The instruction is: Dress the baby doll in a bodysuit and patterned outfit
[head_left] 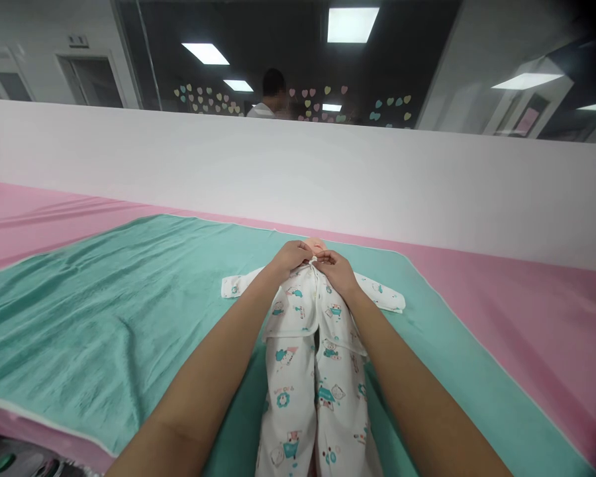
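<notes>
A baby doll (316, 244) lies on its back on a teal towel (104, 311), dressed in a white printed baby suit (308, 371) with sleeves spread to both sides. Only the top of its head shows past my hands. My left hand (291, 257) and my right hand (334, 268) meet at the suit's collar, fingers pinched on the small white neck tie (312, 261) between them. Both forearms reach over the doll's legs.
The towel lies on a pink padded surface (516, 311) backed by a low white wall (328, 179). Behind it is a glass pane with heart stickers (203, 99), and another person (268, 93) stands beyond it.
</notes>
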Available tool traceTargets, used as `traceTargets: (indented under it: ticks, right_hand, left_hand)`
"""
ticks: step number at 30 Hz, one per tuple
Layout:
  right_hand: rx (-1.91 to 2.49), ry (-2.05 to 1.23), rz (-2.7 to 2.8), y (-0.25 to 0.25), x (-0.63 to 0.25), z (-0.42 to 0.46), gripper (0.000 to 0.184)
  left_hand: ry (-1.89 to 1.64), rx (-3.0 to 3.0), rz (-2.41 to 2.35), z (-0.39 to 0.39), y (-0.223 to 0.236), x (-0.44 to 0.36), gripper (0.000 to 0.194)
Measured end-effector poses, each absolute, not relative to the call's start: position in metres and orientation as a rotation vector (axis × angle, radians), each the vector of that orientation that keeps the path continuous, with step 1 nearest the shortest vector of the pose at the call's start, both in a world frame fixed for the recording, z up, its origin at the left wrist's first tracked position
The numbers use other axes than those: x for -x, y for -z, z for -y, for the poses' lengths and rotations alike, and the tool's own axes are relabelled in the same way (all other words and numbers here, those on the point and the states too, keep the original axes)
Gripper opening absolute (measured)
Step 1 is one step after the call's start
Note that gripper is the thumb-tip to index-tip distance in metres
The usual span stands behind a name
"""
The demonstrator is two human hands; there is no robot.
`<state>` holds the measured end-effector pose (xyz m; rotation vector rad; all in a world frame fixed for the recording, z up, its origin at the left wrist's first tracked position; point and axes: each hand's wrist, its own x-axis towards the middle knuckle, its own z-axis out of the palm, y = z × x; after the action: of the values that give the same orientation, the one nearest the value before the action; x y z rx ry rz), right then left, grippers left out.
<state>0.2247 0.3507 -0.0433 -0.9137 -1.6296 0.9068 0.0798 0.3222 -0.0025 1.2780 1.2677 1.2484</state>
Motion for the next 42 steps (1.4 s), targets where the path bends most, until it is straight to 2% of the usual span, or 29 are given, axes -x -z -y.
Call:
traceTargets:
  ticks: [12,17,20,23,26,30,34,38,42]
  right_hand:
    - [0.842,-0.93,1.65,0.042,-0.226,-0.349,0.026]
    - [0.856,-0.979,1.646,0.044,-0.226,-0.352,0.025]
    - [0.877,-0.942,1.64,0.045,-0.226,-0.351,0.025]
    - [0.993,-0.803,1.671,0.044,-0.225,-0.339,0.028]
    - [1.11,-0.477,1.764,0.041,-0.227,-0.315,0.025]
    - [1.199,-0.099,1.939,0.034,-0.23,-0.278,0.02]
    - [1.388,0.087,2.086,0.024,-0.225,-0.254,0.023]
    - [1.508,0.23,2.155,0.019,-0.214,-0.244,0.019]
    - [1.479,0.166,2.068,0.022,-0.213,-0.249,0.016]
  left_hand:
    - [-1.135,-1.287,-1.009,-0.33,0.014,-0.066,0.026]
    - [-1.16,-1.365,-1.117,-0.331,0.014,-0.068,0.026]
    - [-1.189,-1.484,-1.266,-0.33,0.015,-0.072,0.019]
    - [-1.303,-1.646,-1.467,-0.322,0.019,-0.076,0.01]
    - [-1.419,-1.683,-1.548,-0.305,0.027,-0.077,0.016]
    - [-1.413,-1.763,-1.38,-0.275,0.034,-0.074,0.023]
    - [-1.397,-1.916,-1.272,-0.256,0.03,-0.07,0.02]
    - [-1.253,-2.02,-1.313,-0.25,0.021,-0.068,0.015]
    - [-1.125,-2.031,-1.456,-0.248,0.016,-0.069,0.018]
